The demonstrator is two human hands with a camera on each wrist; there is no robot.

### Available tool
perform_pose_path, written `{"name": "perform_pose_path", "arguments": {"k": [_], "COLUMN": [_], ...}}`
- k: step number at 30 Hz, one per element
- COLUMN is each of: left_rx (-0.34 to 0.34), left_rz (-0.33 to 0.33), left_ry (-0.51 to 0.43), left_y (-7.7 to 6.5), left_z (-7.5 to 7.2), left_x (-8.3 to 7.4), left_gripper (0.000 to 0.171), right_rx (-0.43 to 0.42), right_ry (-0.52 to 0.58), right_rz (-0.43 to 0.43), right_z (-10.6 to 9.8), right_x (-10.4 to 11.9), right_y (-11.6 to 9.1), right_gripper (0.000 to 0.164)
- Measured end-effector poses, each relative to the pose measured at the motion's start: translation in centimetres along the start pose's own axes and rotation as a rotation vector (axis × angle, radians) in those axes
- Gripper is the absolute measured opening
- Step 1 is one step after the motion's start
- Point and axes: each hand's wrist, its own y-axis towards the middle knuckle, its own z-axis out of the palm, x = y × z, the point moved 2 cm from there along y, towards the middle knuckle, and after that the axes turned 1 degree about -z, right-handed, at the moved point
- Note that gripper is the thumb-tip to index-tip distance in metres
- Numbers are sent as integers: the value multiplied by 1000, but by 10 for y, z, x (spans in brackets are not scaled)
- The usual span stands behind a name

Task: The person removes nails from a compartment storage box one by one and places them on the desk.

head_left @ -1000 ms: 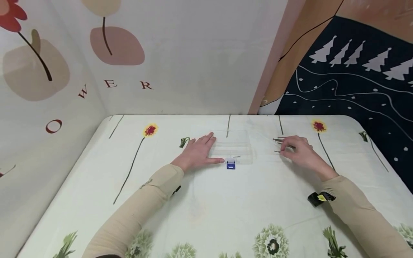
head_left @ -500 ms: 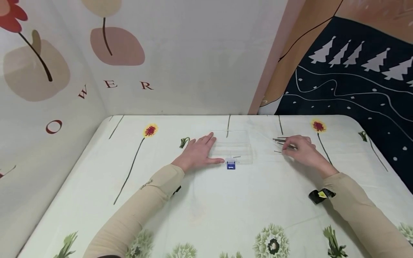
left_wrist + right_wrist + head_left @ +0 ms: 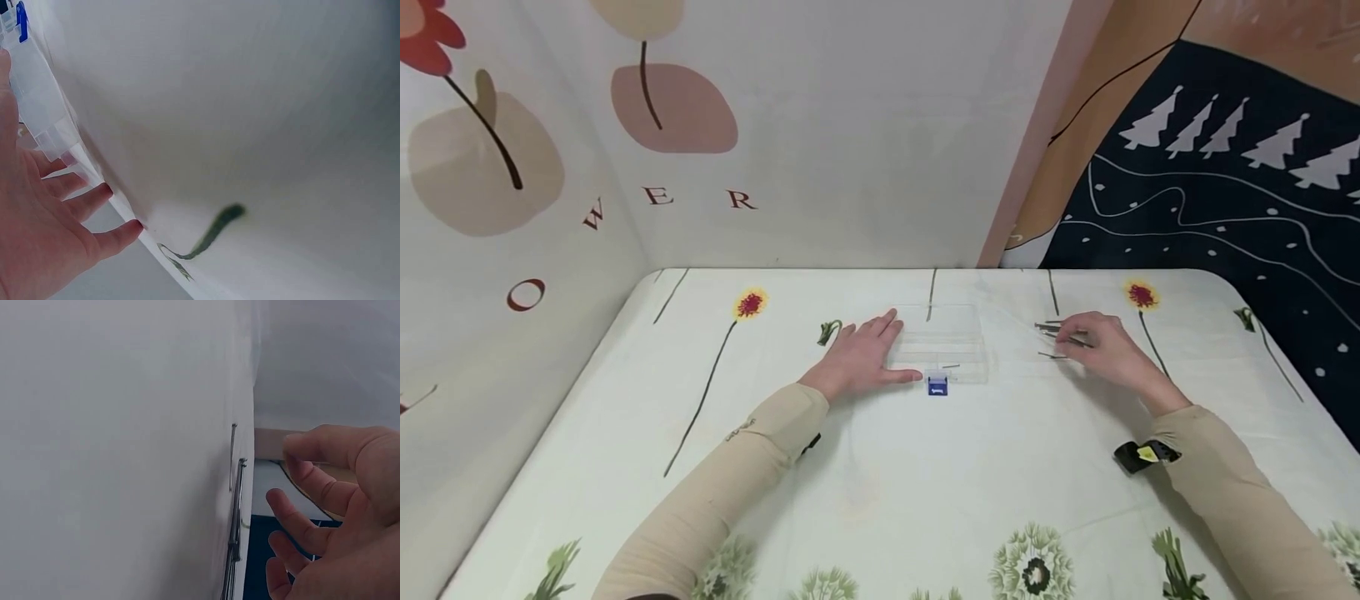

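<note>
A clear plastic compartment box (image 3: 936, 340) with a blue latch (image 3: 937, 387) lies on the table. One thin nail (image 3: 951, 366) shows near its front side. My left hand (image 3: 863, 357) rests against the box's left side, fingers spread and thumb by the latch. To the right, several metal nails (image 3: 1047, 327) lie in a bunch, with a single nail (image 3: 1051, 356) nearer me. Over them hovers my right hand (image 3: 1101, 350), fingers loosely bent. In the right wrist view its thumb and index finger come close together, with nothing visible between them, apart from the nails (image 3: 235, 534).
A white flower-print cloth (image 3: 880, 492) covers the table. Behind it stands a pale wall hanging (image 3: 865, 167), and a dark hanging with white trees (image 3: 1210, 192) drops at the right. Faint transparent edges show between the box and the nails.
My right hand has shifted slightly right, and more of the single nail shows. My left hand and the box have stayed in place.
</note>
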Motion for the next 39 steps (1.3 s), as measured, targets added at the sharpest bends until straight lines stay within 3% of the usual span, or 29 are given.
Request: {"name": "perform_pose_path", "arguments": {"k": [4,8,12,18,26,39], "left_rx": [12,18,15,6,-10,-20], "left_rz": [-7,-16,-22,-8,-7,-7], "left_ry": [-5,-7,-1,-12,-12,-16], "left_y": [0,-1,-2,-2,-2,0], "left_z": [1,1,0,0,-1,0], "left_x": [0,0,0,0,0,-1], "left_gripper": [98,99,99,99,97,98], "right_rx": [-7,-19,21,96,105,114], "right_ry": [47,31,28,30,11,-42], "right_rz": [-36,-134,-217,-153,-184,-192], "right_z": [6,17,30,46,61,79], "right_x": [7,16,28,45,63,71], "right_y": [1,5,10,9,9,12], "right_gripper": [6,4,9,16,18,21]}}
